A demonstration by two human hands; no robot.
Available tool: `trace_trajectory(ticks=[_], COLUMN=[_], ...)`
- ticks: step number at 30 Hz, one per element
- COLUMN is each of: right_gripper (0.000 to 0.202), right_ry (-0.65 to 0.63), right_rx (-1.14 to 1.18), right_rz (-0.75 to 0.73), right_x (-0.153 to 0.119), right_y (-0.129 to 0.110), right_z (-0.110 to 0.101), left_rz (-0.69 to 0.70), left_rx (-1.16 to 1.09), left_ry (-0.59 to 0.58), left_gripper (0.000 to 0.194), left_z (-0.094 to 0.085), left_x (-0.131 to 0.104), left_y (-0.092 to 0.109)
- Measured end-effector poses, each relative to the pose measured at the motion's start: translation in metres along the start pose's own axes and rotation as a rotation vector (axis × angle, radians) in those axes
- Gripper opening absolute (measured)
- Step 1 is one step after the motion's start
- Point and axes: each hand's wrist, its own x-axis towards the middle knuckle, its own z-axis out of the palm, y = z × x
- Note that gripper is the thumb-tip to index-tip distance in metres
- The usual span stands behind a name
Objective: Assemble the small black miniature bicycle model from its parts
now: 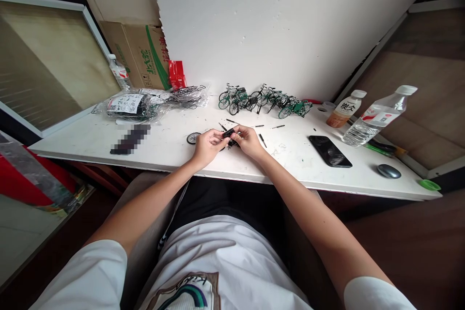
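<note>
Between the fingers of both hands is a small black part point(228, 132), its exact kind too small to make out. My left hand point(209, 147) pinches it from one side, and my right hand point(247, 139) grips its other end. Just left of my left hand a small black spoked wheel point(193, 138) lies on the white table. More dark bits show under my hands, partly hidden by the fingers. Several thin black screwdriver-like rods point(262, 141) lie around my hands. Farther back stand several green and black model bicycles point(267, 99).
At the back left lie clear plastic bags of parts point(132, 105), before a cardboard box point(140, 53) and a water bottle point(119, 71). To the right are a black phone point(330, 151), a drink bottle point(347, 108), a larger water bottle point(379, 116) and a dark computer mouse point(388, 171).
</note>
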Motion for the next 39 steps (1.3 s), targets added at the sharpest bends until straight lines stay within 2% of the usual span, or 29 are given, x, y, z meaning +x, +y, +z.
trace_trajectory(ticks=[4,9,12,17,22,25,27,29,32,35,39], right_gripper=[0.049,0.051,0.049,0.059,0.056,0.058,0.062,0.062,0.052,0.042,0.032], right_ry=[-0.008,0.031,0.002,-0.01,-0.003,0.105,0.218,0.285,0.331,0.358,0.359], right_rx=[0.135,0.193,0.187,0.094,0.183,0.242,0.171,-0.014,-0.341,-0.576,-0.759], right_rz=[0.01,0.083,0.044,-0.013,0.074,0.141,0.163,0.155,0.103,0.214,0.386], right_x=[-0.001,-0.002,-0.001,0.0,0.003,0.009,0.014,0.018,0.02,0.018,0.016], right_y=[-0.008,-0.012,-0.009,-0.001,-0.006,-0.013,-0.016,-0.016,-0.009,0.004,0.019], right_z=[0.002,0.0,-0.001,0.004,-0.001,-0.015,-0.03,-0.05,-0.081,-0.106,-0.12], left_rz=[0.022,0.059,0.052,0.027,-0.018,-0.068,-0.097,-0.107,-0.045,0.037,0.146], left_rx=[0.039,0.067,0.062,0.055,0.001,-0.025,-0.003,0.027,0.131,0.307,0.492], left_ry=[0.032,-0.006,-0.011,-0.048,-0.051,-0.071,-0.078,-0.094,-0.096,-0.079,-0.056], left_gripper=[0.037,0.036,0.037,0.037,0.043,0.053,0.053,0.053,0.048,0.039,0.031], left_z=[-0.001,-0.002,-0.002,-0.001,0.0,-0.002,-0.006,-0.013,-0.03,-0.05,-0.07], left_x=[0.001,0.001,0.001,0.0,0.001,0.004,0.009,0.015,0.026,0.034,0.041], left_y=[0.0,-0.002,-0.002,-0.001,0.0,0.004,0.008,0.009,0.009,0.007,0.005])
